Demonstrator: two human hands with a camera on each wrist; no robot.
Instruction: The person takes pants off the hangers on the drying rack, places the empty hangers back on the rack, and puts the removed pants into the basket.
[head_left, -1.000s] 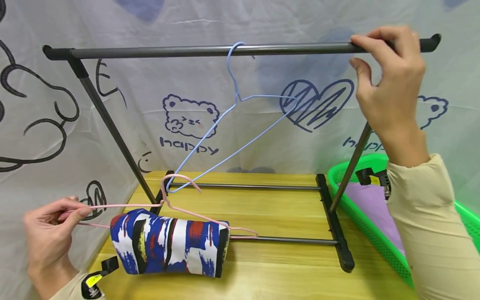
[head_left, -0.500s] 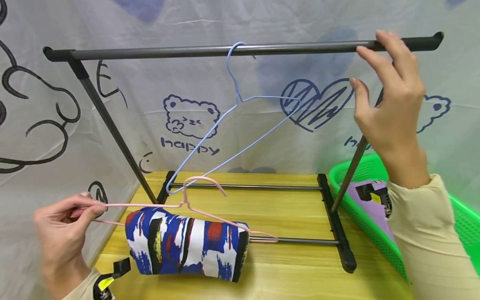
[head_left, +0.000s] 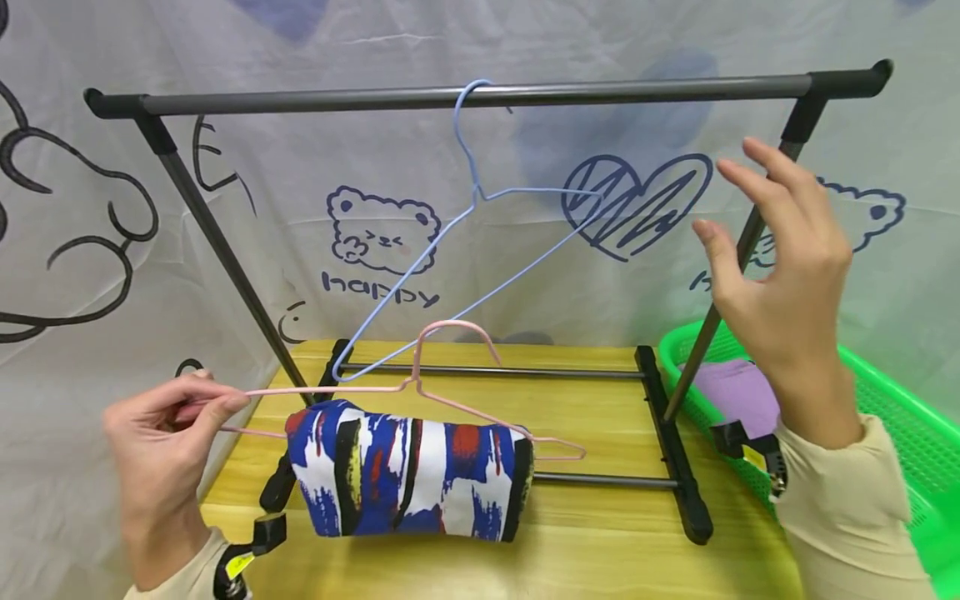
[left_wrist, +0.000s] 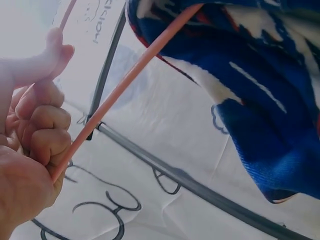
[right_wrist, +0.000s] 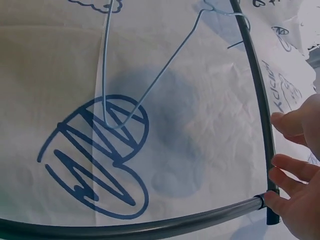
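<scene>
My left hand [head_left: 168, 446] pinches one end of a pink hanger [head_left: 330, 390], its fingers curled round the wire. Over the lower bar of that hanger hangs a folded cloth [head_left: 427, 479] patterned in blue, white, red and black; in the left wrist view the cloth [left_wrist: 235, 90] drapes beside the hanger's bar [left_wrist: 135, 75]. The pink hook points up and to the right, in the air. My right hand [head_left: 787, 275] is raised before the rack's right post, fingers parted and slightly bent, with nothing held. A blue hanger [head_left: 474, 200] hangs by its hook from the rack's top rail.
The black clothes rack [head_left: 315, 102] stands on a yellow wood-grain table [head_left: 600, 533]. To its right sits a green basket [head_left: 885, 417] with a purple cloth [head_left: 738, 392] inside. A white sheet with drawings [head_left: 510, 250] forms the backdrop.
My left hand has carried the pink hanger and its cloth to the right and slightly up. My right hand has left the top rail and come down. The blue hanger hangs in the same place.
</scene>
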